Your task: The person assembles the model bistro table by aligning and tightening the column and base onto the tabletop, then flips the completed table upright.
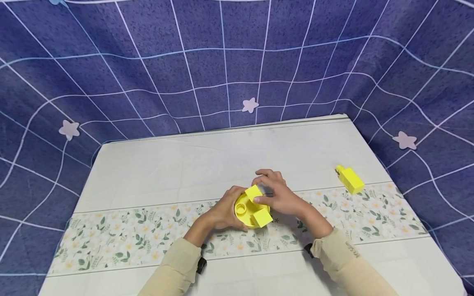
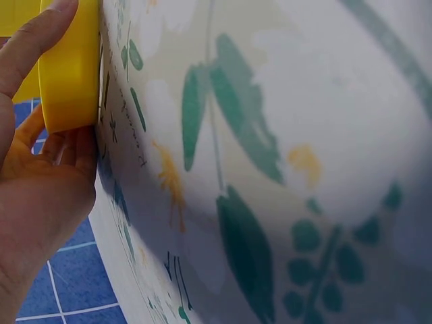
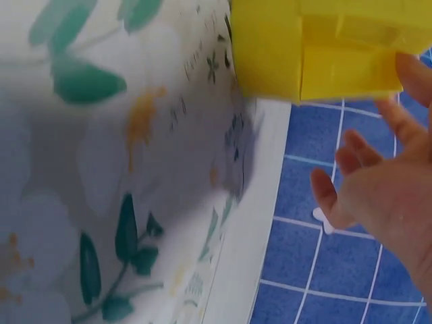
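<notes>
A round yellow base (image 1: 247,219) with a raised rim stands on the table in the head view. My left hand (image 1: 224,210) grips its left side, thumb near and fingers behind; the left wrist view shows the thumb over the yellow wall (image 2: 73,81). At the far side of the base, my right hand (image 1: 279,194) pinches an upright yellow block (image 1: 253,192) between thumb and fingers. Whether that block is seated in the base is hidden. A second yellow block (image 1: 262,217) stands at the near right of the base, and a small round socket (image 1: 240,209) shows at the left.
A yellow block with a narrow knobbed end (image 1: 351,180) lies farther right on the table. The white tablecloth (image 1: 155,172) has a floral band (image 1: 122,238) across it. Blue checked curtains (image 1: 200,70) with star shapes hang behind and at both sides.
</notes>
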`<action>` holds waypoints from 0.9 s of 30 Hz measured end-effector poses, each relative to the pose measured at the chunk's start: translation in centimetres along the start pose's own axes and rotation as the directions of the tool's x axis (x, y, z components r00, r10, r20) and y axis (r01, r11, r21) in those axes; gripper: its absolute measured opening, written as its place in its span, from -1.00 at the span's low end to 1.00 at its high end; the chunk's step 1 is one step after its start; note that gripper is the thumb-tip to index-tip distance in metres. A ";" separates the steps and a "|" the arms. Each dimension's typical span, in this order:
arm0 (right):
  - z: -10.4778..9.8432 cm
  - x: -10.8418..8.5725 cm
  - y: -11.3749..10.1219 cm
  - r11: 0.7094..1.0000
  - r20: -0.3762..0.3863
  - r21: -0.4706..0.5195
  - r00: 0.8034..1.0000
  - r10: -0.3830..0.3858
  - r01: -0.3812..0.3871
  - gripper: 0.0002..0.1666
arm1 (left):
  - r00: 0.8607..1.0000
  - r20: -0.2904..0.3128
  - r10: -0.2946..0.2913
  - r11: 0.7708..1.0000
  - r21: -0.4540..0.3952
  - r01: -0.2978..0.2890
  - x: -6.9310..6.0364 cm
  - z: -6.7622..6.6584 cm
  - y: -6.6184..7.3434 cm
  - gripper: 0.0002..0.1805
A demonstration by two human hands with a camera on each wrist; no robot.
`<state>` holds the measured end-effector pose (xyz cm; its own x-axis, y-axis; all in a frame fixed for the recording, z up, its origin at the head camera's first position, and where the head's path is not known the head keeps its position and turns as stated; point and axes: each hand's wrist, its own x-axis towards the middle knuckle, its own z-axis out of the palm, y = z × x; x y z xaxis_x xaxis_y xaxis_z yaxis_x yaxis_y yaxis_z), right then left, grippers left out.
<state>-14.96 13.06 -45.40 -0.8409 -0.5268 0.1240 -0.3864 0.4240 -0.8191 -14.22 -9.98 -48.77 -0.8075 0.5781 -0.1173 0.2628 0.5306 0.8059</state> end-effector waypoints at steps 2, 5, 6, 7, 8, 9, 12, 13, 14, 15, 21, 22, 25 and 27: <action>0.5 0.3 0.0 0.999 -0.051 -0.029 0.999 0.012 -0.014 -0.66 | 1.000 -0.001 -0.002 1.000 -0.001 0.002 0.0 0.0 0.0 0.16; 1.0 0.6 -0.1 0.997 -0.101 -0.067 0.995 0.025 -0.032 -0.58 | 1.000 0.000 -0.010 1.000 -0.011 0.010 0.0 0.0 0.1 0.16; 1.0 0.7 -0.1 0.996 -0.104 -0.078 0.994 0.029 -0.037 -0.55 | 1.000 -0.001 -0.012 1.000 -0.015 0.012 0.0 0.0 0.1 0.16; 1.1 0.7 -0.1 0.996 -0.100 -0.085 0.995 0.030 -0.039 -0.54 | 1.000 -0.001 -0.011 1.000 -0.019 0.011 0.0 0.0 0.1 0.16; 1.1 0.7 -0.1 0.997 -0.091 -0.076 0.995 0.027 -0.034 -0.53 | 1.000 -0.001 -0.010 1.000 -0.019 0.010 0.0 0.0 0.1 0.16; 1.0 0.6 0.0 0.997 -0.075 -0.066 0.997 0.023 -0.028 -0.52 | 1.000 0.000 -0.010 1.000 -0.018 0.010 0.0 -0.1 0.1 0.16; 0.6 0.5 0.1 0.999 -0.013 -0.031 1.000 -0.013 0.012 -0.40 | 1.000 -0.001 -0.012 1.000 -0.012 0.012 0.0 -0.1 0.1 0.17; 0.5 0.4 0.1 0.999 0.009 -0.018 1.000 -0.027 0.027 -0.38 | 1.000 -0.001 -0.014 1.000 -0.009 0.014 0.0 -0.1 0.1 0.17; 0.3 0.4 0.1 0.999 0.029 -0.005 0.999 -0.037 0.037 -0.37 | 1.000 -0.001 -0.017 1.000 -0.007 0.017 0.0 -0.1 0.1 0.17; 0.2 0.4 0.2 0.999 0.043 -0.002 0.998 -0.043 0.043 -0.38 | 1.000 -0.001 -0.020 1.000 -0.006 0.020 0.0 -0.1 0.1 0.17; 0.4 0.6 0.4 1.000 -0.036 -0.003 0.999 0.012 -0.012 -0.54 | 1.000 0.007 -0.011 1.000 -0.017 0.012 0.0 -0.1 0.1 0.17; 0.5 0.7 0.4 0.999 -0.067 -0.010 0.997 0.031 -0.031 -0.58 | 1.000 0.009 -0.011 1.000 -0.018 0.011 0.0 -0.1 0.2 0.17; 0.7 0.7 0.5 0.995 -0.138 -0.030 0.986 0.089 -0.094 -0.56 | 1.000 0.012 -0.007 1.000 -0.018 0.007 0.0 -0.1 0.1 0.19; 0.6 0.6 0.5 0.993 -0.151 -0.028 0.982 0.110 -0.115 -0.51 | 1.000 0.012 -0.007 1.000 -0.014 0.007 0.0 -0.2 0.1 0.19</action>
<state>-15.44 12.50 -46.08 -0.9258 -0.3596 0.1162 -0.2970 0.5022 -0.8122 -14.24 -10.02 -48.55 -0.8027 0.5820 -0.1298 0.2495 0.5256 0.8133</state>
